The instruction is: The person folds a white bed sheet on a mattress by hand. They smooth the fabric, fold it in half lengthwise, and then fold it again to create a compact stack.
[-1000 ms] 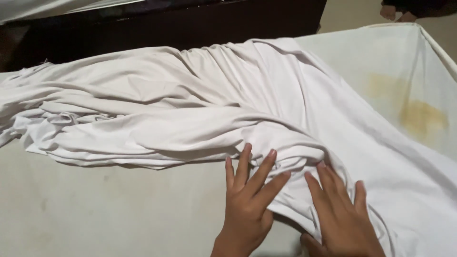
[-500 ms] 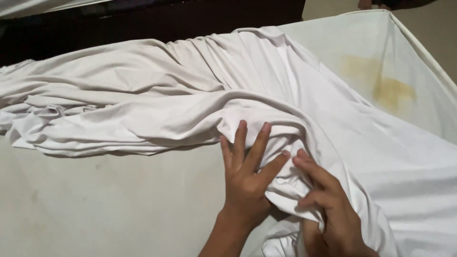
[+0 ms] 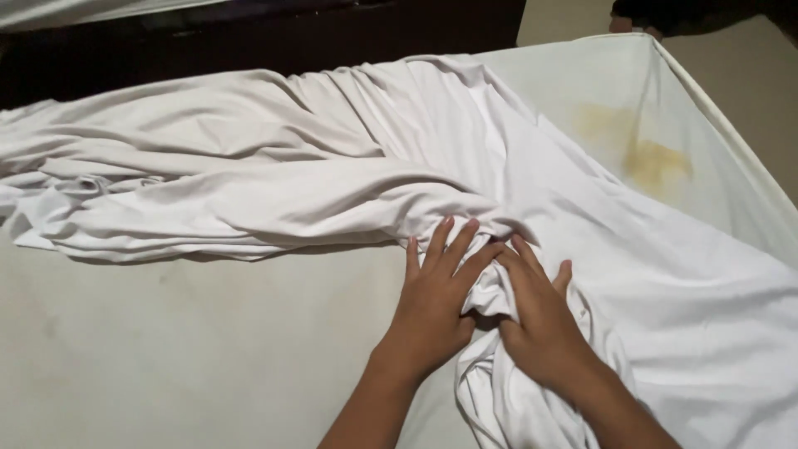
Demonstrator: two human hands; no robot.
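Observation:
A large white sheet (image 3: 274, 175) lies bunched in long folds across a pale mattress (image 3: 166, 341). My left hand (image 3: 436, 295) rests flat with fingers spread on the sheet's near fold, at the middle of the view. Right beside it, my right hand (image 3: 540, 316) presses on a gathered ridge of the same cloth, fingers pointing up and left. The two hands almost touch, with a bunch of cloth squeezed between them. Neither hand closes around the cloth.
A yellowish stain (image 3: 652, 162) marks the mattress cover at the far right. A dark wooden bed frame (image 3: 249, 41) runs along the top edge. The mattress's right edge (image 3: 731, 133) drops to a tan floor.
Both hands have shifted up and closer together on the sheet, gathering a ridge of cloth between them. My right hand's fingers, curled half a second ago, now lie flatter.

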